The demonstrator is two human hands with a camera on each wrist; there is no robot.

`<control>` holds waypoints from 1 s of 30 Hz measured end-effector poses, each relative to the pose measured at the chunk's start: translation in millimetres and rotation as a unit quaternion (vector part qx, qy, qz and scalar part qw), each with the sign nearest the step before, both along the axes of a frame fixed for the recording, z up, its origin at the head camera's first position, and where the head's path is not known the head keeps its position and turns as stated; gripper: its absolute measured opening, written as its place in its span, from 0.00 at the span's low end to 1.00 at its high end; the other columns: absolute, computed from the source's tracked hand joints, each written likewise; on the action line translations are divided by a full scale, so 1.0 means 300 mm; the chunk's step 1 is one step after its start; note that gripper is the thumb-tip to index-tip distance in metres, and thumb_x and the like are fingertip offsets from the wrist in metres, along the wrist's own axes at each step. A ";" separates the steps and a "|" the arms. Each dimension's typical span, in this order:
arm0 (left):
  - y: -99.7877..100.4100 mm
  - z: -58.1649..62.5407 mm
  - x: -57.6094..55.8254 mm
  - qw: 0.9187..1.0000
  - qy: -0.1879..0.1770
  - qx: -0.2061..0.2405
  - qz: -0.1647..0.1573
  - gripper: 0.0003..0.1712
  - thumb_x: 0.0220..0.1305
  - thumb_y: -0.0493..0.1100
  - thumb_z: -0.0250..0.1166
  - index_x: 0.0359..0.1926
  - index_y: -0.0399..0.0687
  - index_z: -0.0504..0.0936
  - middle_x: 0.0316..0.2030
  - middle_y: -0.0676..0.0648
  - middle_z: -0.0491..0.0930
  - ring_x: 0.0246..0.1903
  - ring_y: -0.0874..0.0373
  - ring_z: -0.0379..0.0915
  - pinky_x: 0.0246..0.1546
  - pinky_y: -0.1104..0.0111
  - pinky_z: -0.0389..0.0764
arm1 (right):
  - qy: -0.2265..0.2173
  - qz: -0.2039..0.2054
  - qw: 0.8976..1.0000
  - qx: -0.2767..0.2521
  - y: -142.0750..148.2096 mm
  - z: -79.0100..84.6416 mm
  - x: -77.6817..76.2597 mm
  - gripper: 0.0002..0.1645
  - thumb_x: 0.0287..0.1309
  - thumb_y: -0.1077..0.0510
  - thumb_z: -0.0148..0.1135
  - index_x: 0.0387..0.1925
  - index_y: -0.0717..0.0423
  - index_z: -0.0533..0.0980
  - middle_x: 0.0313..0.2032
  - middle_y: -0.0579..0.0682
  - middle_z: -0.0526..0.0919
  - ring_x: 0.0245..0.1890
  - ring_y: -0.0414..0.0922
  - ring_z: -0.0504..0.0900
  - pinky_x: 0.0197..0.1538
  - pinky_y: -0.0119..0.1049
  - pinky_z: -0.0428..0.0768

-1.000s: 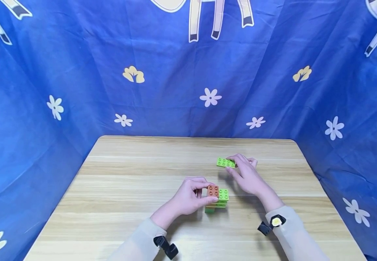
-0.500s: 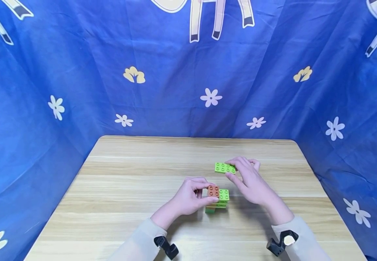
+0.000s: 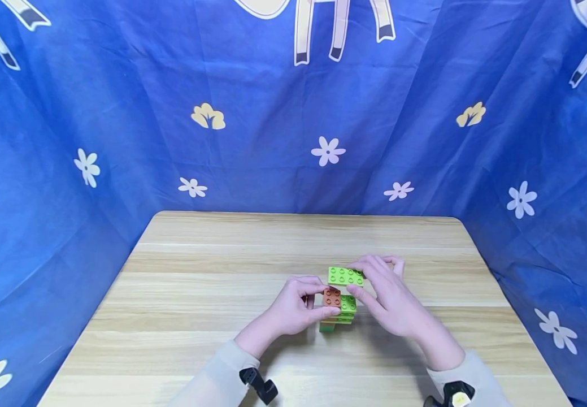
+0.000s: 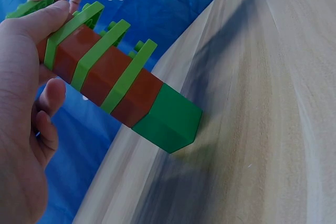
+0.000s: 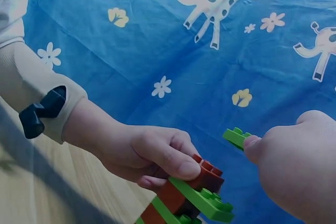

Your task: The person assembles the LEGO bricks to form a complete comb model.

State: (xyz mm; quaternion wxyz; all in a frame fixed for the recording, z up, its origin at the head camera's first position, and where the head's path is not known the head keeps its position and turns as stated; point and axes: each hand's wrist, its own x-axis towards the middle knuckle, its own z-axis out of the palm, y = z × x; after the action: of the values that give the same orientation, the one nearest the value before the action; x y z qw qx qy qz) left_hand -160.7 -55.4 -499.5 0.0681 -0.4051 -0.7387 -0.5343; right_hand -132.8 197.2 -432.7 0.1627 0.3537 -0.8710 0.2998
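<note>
A tower of toy building bricks stands on the table, with a dark green brick (image 4: pixel 170 121) at its base. Above that, brown bricks (image 4: pixel 139 95) alternate with thin lime green plates (image 4: pixel 128 74) that jut out to one side. My left hand (image 3: pixel 289 308) grips the tower near its top, thumb and fingers on either side of the top brown brick (image 3: pixel 331 297). In my right hand (image 3: pixel 387 294), thumb and fingers pinch a loose lime green plate (image 3: pixel 345 276) by its right end. That plate is held just above and behind the tower, apart from it in the right wrist view.
The wooden table (image 3: pixel 196 271) extends around the tower on all sides. Blue patterned cloth (image 3: pixel 252 169) hangs behind it and along both sides. Each sleeve carries a black wrist mount (image 3: pixel 259 385).
My right hand has brought the lime green plate toward me and slightly left, closer to the tower's top. The left hand and the tower stay in place.
</note>
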 end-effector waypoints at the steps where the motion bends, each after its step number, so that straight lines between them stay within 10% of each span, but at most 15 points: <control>1: 0.000 0.000 0.000 1.000 -0.001 -0.001 -0.001 0.20 0.59 0.44 0.82 0.51 0.43 0.91 0.36 0.58 0.85 0.20 0.68 0.68 0.18 0.74 0.73 | -0.001 0.001 1.000 0.001 -0.002 0.001 0.005 0.21 0.76 0.51 0.62 0.65 0.48 0.75 0.57 0.39 0.79 0.60 0.43 0.75 0.64 0.56 0.52; 30: 0.000 -0.010 -0.007 1.000 -0.010 0.007 -0.004 0.14 0.60 0.45 0.81 0.47 0.50 0.93 0.35 0.58 0.85 0.18 0.69 0.65 0.15 0.74 0.68 | -0.005 0.014 1.000 0.017 -0.016 -0.050 0.052 0.20 0.76 0.49 0.62 0.64 0.49 0.76 0.55 0.36 0.78 0.57 0.39 0.76 0.66 0.56 0.54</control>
State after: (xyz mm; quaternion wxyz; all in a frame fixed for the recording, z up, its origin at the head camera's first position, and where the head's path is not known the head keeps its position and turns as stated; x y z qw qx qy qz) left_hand -162.8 -55.4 -502.4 0.0614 -0.4023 -0.7336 -0.5442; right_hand -117.2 192.3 -447.7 0.1485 0.3671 -0.8716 0.2890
